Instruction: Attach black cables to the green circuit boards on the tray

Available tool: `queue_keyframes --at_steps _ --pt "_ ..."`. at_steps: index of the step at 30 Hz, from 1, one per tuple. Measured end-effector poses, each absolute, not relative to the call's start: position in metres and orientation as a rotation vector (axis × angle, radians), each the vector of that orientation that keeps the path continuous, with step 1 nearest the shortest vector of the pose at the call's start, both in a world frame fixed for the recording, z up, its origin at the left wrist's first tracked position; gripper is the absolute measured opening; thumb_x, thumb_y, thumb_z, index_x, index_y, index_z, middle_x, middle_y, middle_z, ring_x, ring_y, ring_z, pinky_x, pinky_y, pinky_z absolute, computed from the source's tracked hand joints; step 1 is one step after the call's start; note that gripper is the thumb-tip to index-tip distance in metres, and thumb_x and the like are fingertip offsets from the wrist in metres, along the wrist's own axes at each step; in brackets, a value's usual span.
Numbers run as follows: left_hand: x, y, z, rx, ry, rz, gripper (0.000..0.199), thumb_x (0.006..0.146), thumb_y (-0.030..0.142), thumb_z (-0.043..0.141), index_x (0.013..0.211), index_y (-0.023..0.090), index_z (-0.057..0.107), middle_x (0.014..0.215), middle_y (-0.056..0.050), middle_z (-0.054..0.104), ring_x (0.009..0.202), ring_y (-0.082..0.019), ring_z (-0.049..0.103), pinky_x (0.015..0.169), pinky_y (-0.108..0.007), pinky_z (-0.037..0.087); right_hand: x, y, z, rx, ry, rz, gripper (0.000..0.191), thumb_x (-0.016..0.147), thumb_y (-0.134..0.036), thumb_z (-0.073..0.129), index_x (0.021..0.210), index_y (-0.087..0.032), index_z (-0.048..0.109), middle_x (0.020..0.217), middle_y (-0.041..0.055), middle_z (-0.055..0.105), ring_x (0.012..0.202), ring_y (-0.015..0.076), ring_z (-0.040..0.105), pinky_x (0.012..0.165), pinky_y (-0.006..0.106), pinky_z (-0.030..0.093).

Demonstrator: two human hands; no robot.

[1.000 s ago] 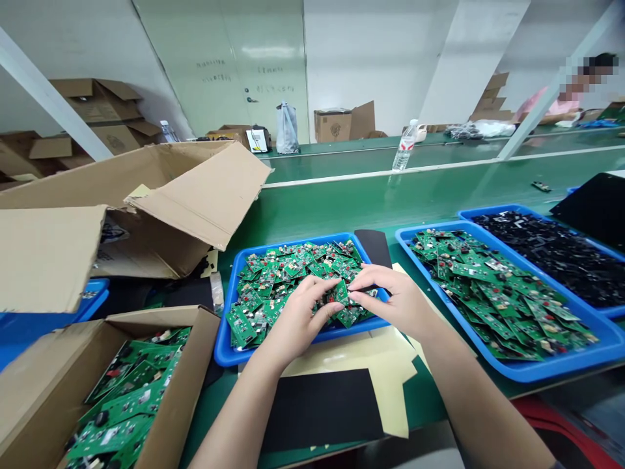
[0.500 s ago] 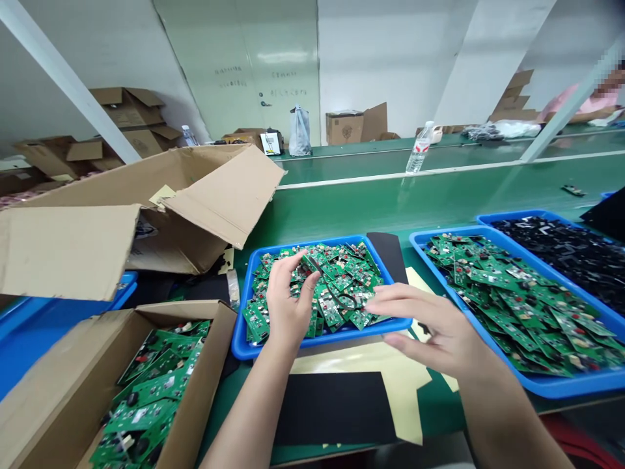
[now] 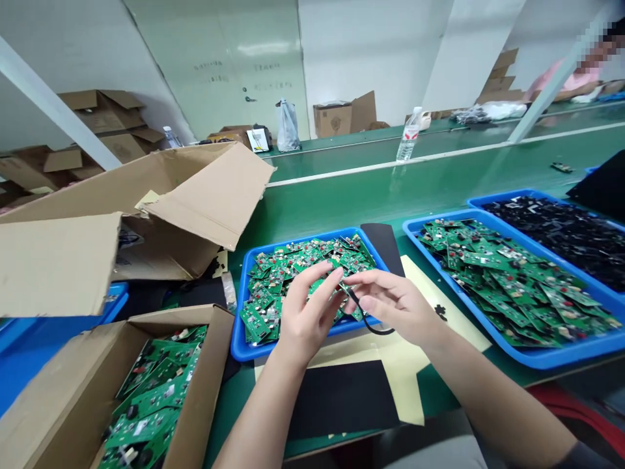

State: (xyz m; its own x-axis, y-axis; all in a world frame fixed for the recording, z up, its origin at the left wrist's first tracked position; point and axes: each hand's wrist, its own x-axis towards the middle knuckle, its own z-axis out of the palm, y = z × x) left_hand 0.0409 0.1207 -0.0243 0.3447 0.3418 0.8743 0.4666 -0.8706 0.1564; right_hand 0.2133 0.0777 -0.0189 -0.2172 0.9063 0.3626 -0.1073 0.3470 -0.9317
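Above the middle blue tray (image 3: 239, 335) of green circuit boards, my two hands meet around one small circuit board (image 3: 344, 286), seen nearly edge-on and partly hidden by fingers. My left hand (image 3: 310, 316) is closed, gripping the board from the left between thumb and fingers. From the other side my right hand (image 3: 400, 306) closes its fingertips on the board's right end, though their exact contact is hard to make out. A black cable (image 3: 378, 331) runs from the board and loops below my right fingers.
An open carton of boards (image 3: 161, 384) stands front left, with a larger open box (image 3: 205, 202) behind it. To the right lie another blue tray of boards (image 3: 512, 280) and a tray of black parts (image 3: 556, 234). Black sheet (image 3: 342, 400) and yellow paper (image 3: 410, 391) lie in front.
My right hand has moved left, from apart to meeting my left hand at the board. Its open fingers have closed in, and the cable loop now hangs lower. The view has shifted slightly.
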Motion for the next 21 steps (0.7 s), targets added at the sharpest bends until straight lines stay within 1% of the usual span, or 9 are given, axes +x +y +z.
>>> queue_keyframes --at_steps 3,7,9,13,17,21 --pt "0.041 0.121 -0.025 -2.488 -0.73 -1.539 0.043 0.082 0.011 0.06 0.122 0.021 0.053 0.11 -0.01 0.059 0.101 -0.02 0.06 0.085 -0.034 0.053 0.211 0.079 -0.018 -0.644 -1.38 1.307 0.025 0.085 -0.029 0.063 0.108 -0.019 0.059 0.075 0.0018 0.068 0.072 0.0134 0.067 0.068 0.027 0.055" --pt "0.042 0.12 -0.022 -2.513 -0.715 -1.561 0.047 0.081 0.01 0.062 0.125 0.022 0.051 0.106 -0.008 0.062 0.096 -0.018 0.062 0.084 -0.03 0.053 0.21 0.081 -0.018 -0.531 -1.214 1.526 0.027 0.085 -0.028 0.062 0.11 -0.019 0.056 0.066 -0.0027 0.066 0.062 0.011 0.065 0.066 0.027 0.055" --pt "0.043 0.12 -0.021 -2.537 -0.702 -1.571 0.048 0.081 0.011 0.061 0.126 0.022 0.05 0.105 -0.008 0.063 0.094 -0.017 0.062 0.081 -0.027 0.054 0.21 0.081 -0.017 -0.515 -1.154 1.598 0.026 0.085 -0.028 0.062 0.107 -0.019 0.055 0.063 -0.0039 0.065 0.056 0.0103 0.063 0.06 0.026 0.053" --pt "0.044 0.118 -0.018 -2.636 -0.682 -1.553 0.043 0.083 0.015 0.061 0.125 0.02 0.051 0.101 -0.008 0.064 0.087 -0.015 0.063 0.075 -0.024 0.054 0.213 0.08 -0.014 -0.522 -1.104 1.692 0.022 0.083 -0.024 0.063 0.102 -0.019 0.051 0.057 -0.0067 0.062 0.045 0.0068 0.055 0.049 0.021 0.047" --pt "0.044 0.119 -0.017 -2.664 -0.679 -1.534 0.04 0.084 0.019 0.06 0.123 0.02 0.052 0.094 -0.006 0.064 0.079 -0.014 0.063 0.068 -0.023 0.054 0.217 0.082 -0.01 -0.608 -1.137 1.71 0.022 0.081 -0.023 0.062 0.099 -0.018 0.049 0.053 -0.0075 0.06 0.039 0.0061 0.051 0.043 0.018 0.044" --pt "0.045 0.121 -0.019 -2.682 -0.664 -1.527 0.038 0.082 0.018 0.063 0.119 0.017 0.054 0.091 -0.006 0.062 0.078 -0.013 0.061 0.068 -0.022 0.054 0.219 0.082 -0.008 -0.73 -1.198 1.575 0.02 0.082 -0.02 0.061 0.099 -0.017 0.05 0.057 -0.005 0.062 0.04 0.0051 0.05 0.04 0.015 0.04"
